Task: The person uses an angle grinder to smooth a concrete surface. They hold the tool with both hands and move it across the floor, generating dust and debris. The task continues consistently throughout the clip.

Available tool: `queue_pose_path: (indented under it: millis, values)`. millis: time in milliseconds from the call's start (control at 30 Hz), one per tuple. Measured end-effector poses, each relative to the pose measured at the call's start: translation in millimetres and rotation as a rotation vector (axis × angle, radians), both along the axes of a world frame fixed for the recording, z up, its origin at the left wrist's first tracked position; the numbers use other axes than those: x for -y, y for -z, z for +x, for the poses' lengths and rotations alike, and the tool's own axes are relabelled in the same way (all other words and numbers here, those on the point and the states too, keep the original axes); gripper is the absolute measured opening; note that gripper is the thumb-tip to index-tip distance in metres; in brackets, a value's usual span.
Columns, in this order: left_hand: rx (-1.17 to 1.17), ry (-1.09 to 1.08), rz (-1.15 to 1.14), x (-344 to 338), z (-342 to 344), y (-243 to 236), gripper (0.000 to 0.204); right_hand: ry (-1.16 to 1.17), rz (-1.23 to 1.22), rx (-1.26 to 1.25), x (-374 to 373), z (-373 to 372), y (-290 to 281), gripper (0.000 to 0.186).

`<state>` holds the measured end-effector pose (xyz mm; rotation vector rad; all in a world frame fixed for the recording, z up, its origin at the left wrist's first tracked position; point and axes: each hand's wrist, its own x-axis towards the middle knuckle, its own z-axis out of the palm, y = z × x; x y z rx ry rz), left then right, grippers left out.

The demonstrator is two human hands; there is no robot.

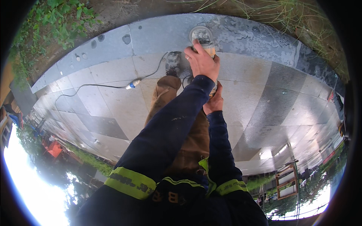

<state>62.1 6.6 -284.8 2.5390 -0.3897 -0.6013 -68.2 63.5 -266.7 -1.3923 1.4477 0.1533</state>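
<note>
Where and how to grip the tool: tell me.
Probably grip the tool behind its round head, from the person's side, left hand ahead of right hand: the head lies at the far end; the rest runs back toward the person.

Daylight fisheye view, single: bright, unevenly exposed.
I log on my remote feed: sky (32, 180) burnt to white at lower left, smaller white patch at lower right; pale glare on the paving (245, 92), strongest at right; dark jacket (166, 126) short on detail; hands (205, 64) fairly crisp; paving joints bowed, outer scenery soft, corners black.
</note>
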Motion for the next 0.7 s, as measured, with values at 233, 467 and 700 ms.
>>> queue_pose_path:
  millis: [233, 467, 700]
  values:
    - [0.049, -0.017, -0.018, -2.8, 0.7, -1.4, 0.084, -0.036, -0.042, 0.042, -1.1, 0.3, -1.9, 0.088]
    - [-0.017, 0.060, -0.007, 4.2, 3.4, -7.7, 0.084, 0.001, 0.003, -0.058, 5.7, 6.1, -7.9, 0.088]
    - [-0.106, -0.004, 0.092, 3.2, 6.5, -4.5, 0.085, -0.005, 0.040, -0.065, 8.9, 8.8, -9.0, 0.086]
